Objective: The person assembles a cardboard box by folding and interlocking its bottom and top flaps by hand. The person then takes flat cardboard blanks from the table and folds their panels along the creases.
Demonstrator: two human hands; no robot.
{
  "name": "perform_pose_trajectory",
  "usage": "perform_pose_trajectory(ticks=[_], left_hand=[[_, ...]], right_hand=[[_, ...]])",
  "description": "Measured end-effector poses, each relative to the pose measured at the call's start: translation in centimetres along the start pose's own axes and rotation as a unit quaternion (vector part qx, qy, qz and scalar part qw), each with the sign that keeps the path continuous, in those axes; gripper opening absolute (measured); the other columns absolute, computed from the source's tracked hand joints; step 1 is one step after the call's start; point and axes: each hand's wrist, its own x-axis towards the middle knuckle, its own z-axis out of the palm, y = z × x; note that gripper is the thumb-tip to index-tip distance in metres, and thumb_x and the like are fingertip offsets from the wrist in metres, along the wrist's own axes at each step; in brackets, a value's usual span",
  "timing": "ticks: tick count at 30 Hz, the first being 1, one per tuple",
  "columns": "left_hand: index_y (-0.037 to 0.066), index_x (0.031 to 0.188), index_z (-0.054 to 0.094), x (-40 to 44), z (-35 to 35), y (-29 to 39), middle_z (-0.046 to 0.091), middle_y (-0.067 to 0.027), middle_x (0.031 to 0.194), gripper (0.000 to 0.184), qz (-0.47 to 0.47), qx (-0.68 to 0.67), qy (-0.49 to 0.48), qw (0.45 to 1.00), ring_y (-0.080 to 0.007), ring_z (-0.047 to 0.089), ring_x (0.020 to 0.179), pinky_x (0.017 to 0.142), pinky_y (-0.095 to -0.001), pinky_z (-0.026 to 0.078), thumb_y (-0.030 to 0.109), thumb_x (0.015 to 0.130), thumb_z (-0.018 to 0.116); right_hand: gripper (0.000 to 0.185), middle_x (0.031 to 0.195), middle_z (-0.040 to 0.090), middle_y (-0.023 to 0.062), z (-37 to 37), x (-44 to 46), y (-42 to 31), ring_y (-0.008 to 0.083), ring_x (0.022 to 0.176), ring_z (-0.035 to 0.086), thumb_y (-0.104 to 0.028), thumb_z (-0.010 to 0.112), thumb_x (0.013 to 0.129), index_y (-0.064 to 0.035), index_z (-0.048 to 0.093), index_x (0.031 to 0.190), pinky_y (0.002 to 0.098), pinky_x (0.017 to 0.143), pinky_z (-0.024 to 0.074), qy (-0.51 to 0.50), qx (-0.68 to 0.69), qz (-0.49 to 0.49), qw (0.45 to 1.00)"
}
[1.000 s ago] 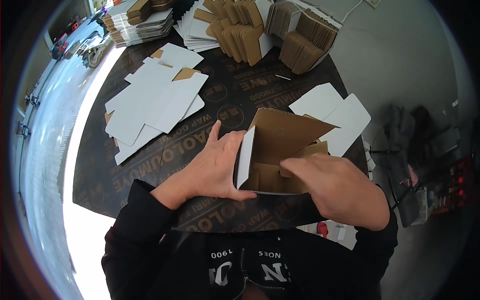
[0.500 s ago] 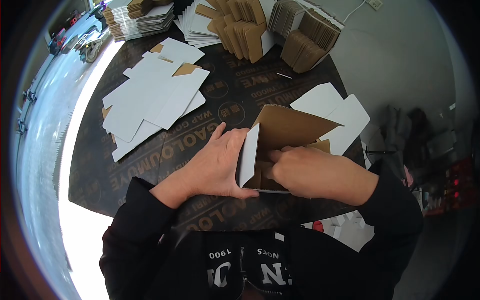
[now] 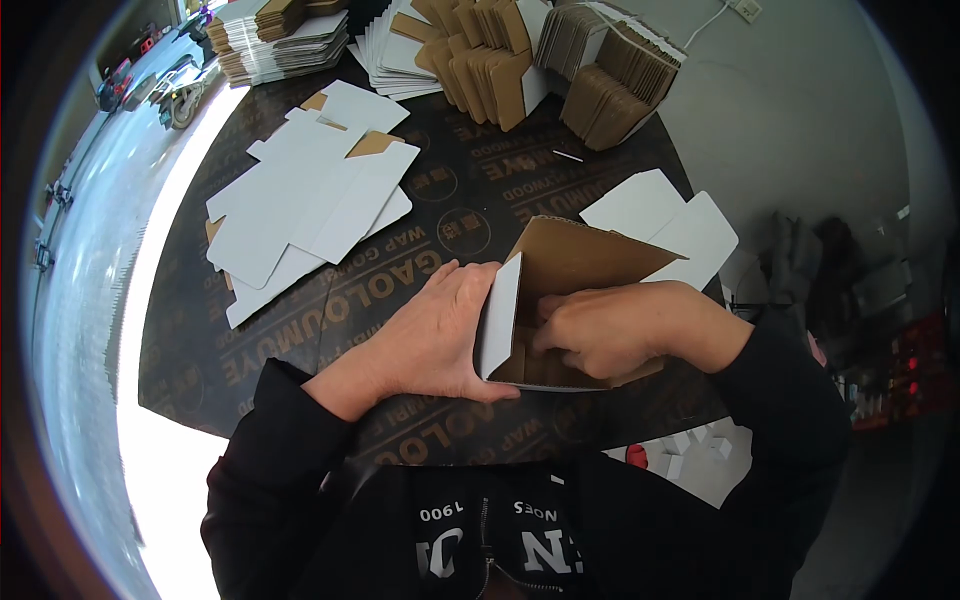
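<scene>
A cardboard box, white outside and brown inside, stands partly folded near the table's front edge, its open top towards me. My left hand is wrapped round its left side, with the thumb along the near bottom corner and the fingers behind the white side panel. My right hand reaches inside the box, fingers curled and pressed down against the inner flaps at the bottom. Its fingertips are partly hidden. Just behind the box on the right lies a flat white box blank.
Flat white box blanks lie overlapping on the left of the dark printed table. Along the back edge stand a strapped stack of blanks, brown folded cartons and a bundled stack. A thin white stick lies near them.
My right hand has shifted slightly inside the box, and its fingers are lower against the bottom flaps. A brown flap at the right has folded down. My left hand keeps its hold.
</scene>
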Motion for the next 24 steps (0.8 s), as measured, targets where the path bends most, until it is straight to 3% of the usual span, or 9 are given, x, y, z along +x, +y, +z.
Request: perform_pose_trajectory(ticks=[5,9,19,24], left_hand=[[-0.006,0.136,0.034,-0.2,0.1,0.0,0.051,-0.0201,0.121,0.108,0.005,-0.014,0.012,1.000,-0.0340,0.053,0.106,0.101,-0.0417,0.039,0.050,0.059,0.086],[-0.006,0.138,0.033,-0.3,0.1,0.2,0.051,-0.0204,0.123,0.110,-0.022,-0.046,0.007,0.999,-0.0345,0.052,0.109,0.101,-0.0405,0.040,0.048,0.059,0.087],[-0.005,0.143,0.030,-0.4,0.1,0.6,0.050,-0.0212,0.130,0.114,-0.014,-0.018,0.013,1.000,-0.0355,0.051,0.116,0.104,-0.0397,0.040,0.045,0.058,0.088],[-0.003,0.143,0.030,-0.5,0.1,0.6,0.049,-0.0209,0.132,0.113,-0.037,-0.046,0.001,0.998,-0.0349,0.051,0.118,0.105,-0.0395,0.040,0.045,0.058,0.088]], right_hand=[[0.033,0.107,0.064,0.0173,0.8,0.0,0.4,0.0341,0.092,0.064,-0.003,0.050,0.081,-0.0022,0.070,0.107,0.0434,0.081,0.0520,0.057,0.025,-0.045,0.997],[0.030,0.121,0.058,0.0108,0.3,-0.3,-1.1,0.0313,0.102,0.061,-0.011,0.054,0.087,-0.0053,0.065,0.115,0.0445,0.088,0.0487,-0.004,-0.018,0.026,1.000],[0.028,0.112,0.062,0.0116,2.6,0.0,0.5,0.0329,0.096,0.062,-0.006,0.053,0.084,-0.0029,0.066,0.109,0.0426,0.082,0.0512,0.106,-0.024,-0.034,0.994],[0.024,0.106,0.063,0.0141,1.0,-0.5,0.0,0.0343,0.090,0.062,-0.002,0.053,0.081,-0.0005,0.068,0.100,0.0418,0.078,0.0517,0.013,0.005,0.054,0.998]])
